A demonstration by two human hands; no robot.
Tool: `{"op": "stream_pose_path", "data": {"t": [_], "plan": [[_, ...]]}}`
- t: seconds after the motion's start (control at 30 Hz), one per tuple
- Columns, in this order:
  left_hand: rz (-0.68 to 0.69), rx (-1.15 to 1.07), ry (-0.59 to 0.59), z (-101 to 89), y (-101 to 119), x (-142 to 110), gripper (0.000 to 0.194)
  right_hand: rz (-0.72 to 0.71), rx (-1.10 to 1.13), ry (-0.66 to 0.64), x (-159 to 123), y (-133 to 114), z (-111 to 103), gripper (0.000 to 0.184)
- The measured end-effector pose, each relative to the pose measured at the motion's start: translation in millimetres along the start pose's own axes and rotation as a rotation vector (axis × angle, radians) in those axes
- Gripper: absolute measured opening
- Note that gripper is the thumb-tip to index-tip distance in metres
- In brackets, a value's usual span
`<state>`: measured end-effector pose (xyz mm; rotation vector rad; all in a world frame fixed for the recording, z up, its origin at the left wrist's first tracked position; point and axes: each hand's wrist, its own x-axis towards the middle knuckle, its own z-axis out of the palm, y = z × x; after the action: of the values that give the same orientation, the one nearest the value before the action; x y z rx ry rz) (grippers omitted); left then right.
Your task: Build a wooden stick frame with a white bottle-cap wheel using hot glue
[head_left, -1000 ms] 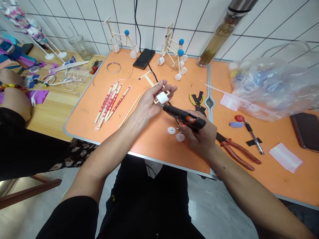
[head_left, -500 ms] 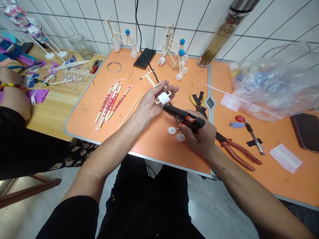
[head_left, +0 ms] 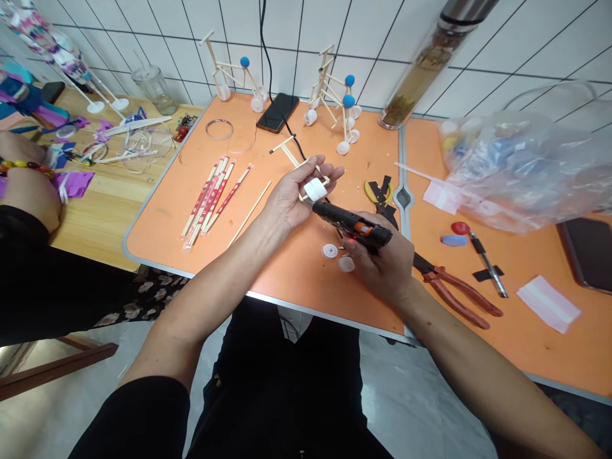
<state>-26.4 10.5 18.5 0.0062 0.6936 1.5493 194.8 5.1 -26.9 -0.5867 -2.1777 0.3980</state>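
My left hand (head_left: 296, 191), palm up, holds a small bicycle frame of wooden sticks (head_left: 287, 153) between thumb and fingers. White plastic wheels (head_left: 315, 189) are mounted at its near end, over the palm. In my right hand (head_left: 385, 264) is a black hot glue gun (head_left: 351, 224) with an orange part, its nozzle touching or almost touching the stick end beside the wheels. Below the glue gun, two loose white wheels (head_left: 329, 251) lie on the orange table (head_left: 287, 274). A single bare stick (head_left: 249, 213) lies left of my left hand.
Wrapped chopsticks (head_left: 210, 201) lie to the left, and finished stick models (head_left: 335, 95) stand by the wall near a phone (head_left: 278, 113). Red-handled pliers (head_left: 459, 290), a pen (head_left: 488, 264) and a plastic bag (head_left: 521, 166) are rightward. Another person's arm (head_left: 29, 185) rests at far left.
Almost nothing differs. The glue gun and my right hand have shifted very slightly left; my left hand keeps its place.
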Motion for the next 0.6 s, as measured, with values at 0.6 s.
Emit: {"op": "stream_pose_path", "data": {"t": [0.6], "plan": [[0.003, 0.016, 0.016, 3.0, 0.1, -2.5, 0.017, -0.034, 0.008, 0.018, -0.2, 1.6, 0.6, 0.038]]}}
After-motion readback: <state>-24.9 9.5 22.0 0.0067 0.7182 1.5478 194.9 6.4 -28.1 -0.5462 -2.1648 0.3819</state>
